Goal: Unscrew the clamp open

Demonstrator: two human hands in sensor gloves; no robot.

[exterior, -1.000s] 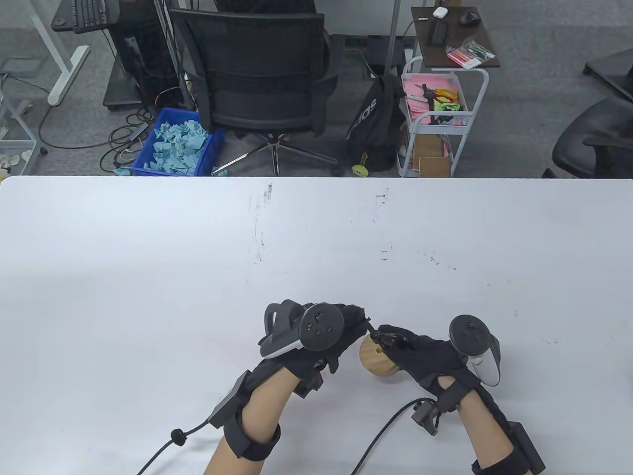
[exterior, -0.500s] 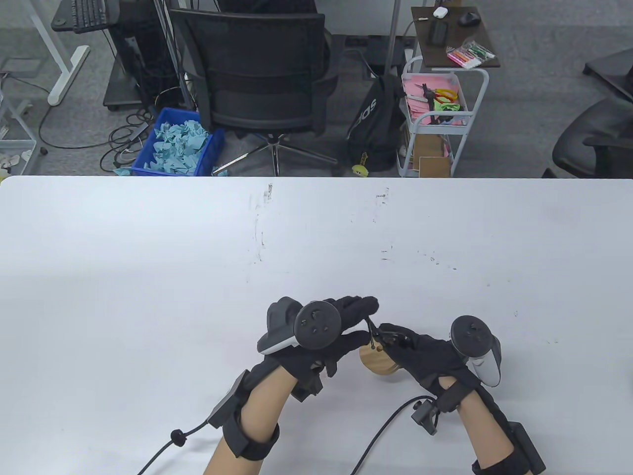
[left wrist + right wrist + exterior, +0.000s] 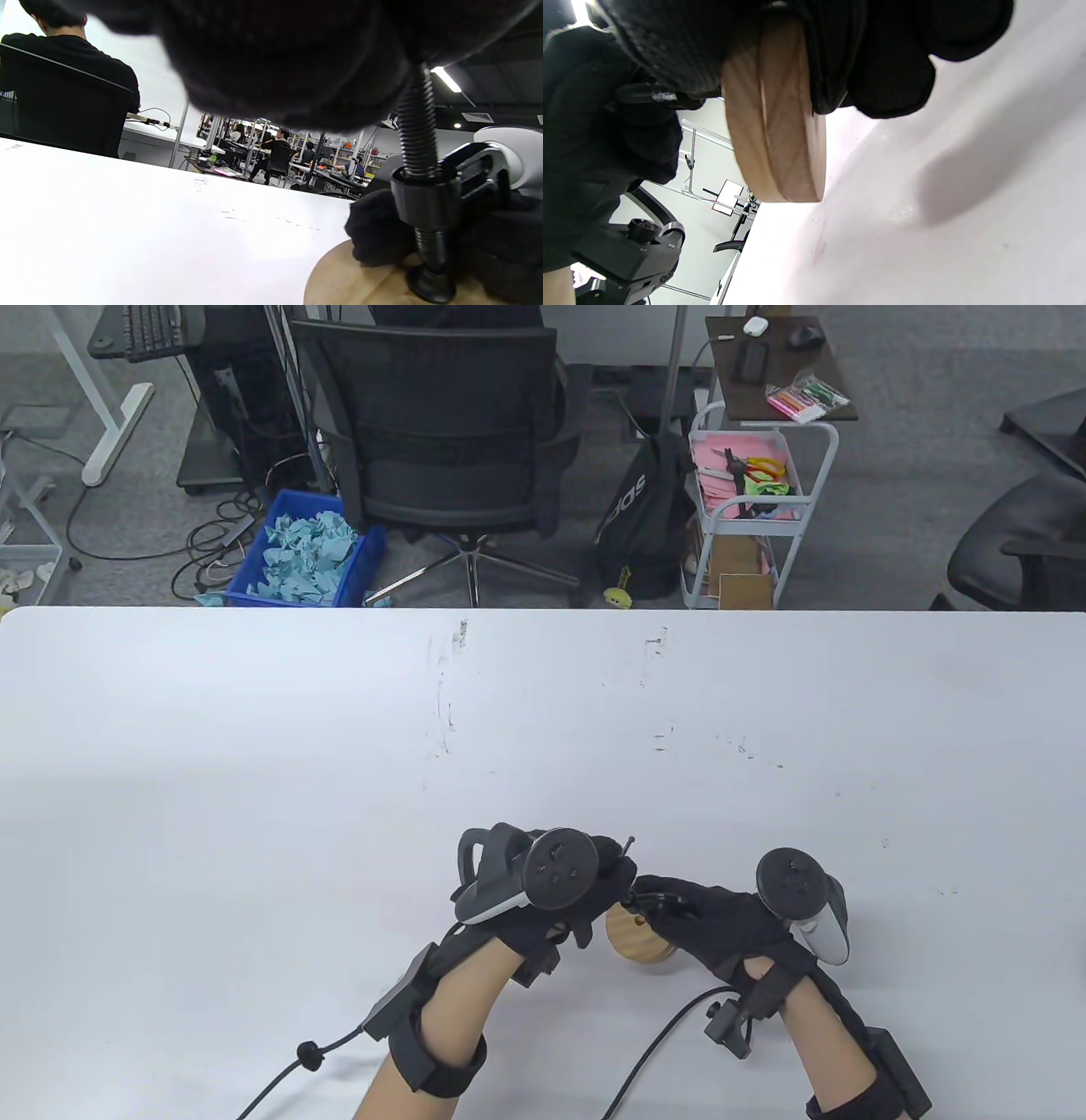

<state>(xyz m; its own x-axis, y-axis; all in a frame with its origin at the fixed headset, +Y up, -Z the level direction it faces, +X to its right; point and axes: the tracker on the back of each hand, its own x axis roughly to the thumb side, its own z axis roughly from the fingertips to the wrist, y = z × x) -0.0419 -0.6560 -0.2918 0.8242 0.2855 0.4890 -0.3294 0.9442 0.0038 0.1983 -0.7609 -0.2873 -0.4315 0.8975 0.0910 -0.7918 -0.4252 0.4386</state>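
A small black C-clamp [image 3: 646,897] is screwed onto a round wooden disc [image 3: 635,940] that stands on edge on the white table. My left hand [image 3: 618,872] grips the top of the clamp's screw; the thin handle bar's tip [image 3: 629,841] sticks out above my fingers. In the left wrist view the threaded screw [image 3: 418,127] runs through the clamp frame [image 3: 428,203] and its pad [image 3: 430,286] presses on the wood [image 3: 352,281]. My right hand [image 3: 657,903] holds the clamp frame and disc. In the right wrist view my fingers [image 3: 882,55] wrap the disc [image 3: 776,127].
The white table [image 3: 339,780] stretches far and to both sides, with faint scuff marks [image 3: 445,704]. Glove cables [image 3: 653,1052] trail toward the near edge. An office chair [image 3: 441,449] and a cart [image 3: 747,509] stand beyond the far edge.
My left fingers spread open off the screw handle half a second ago and have closed on it again. Both hands and the disc have shifted slightly left.
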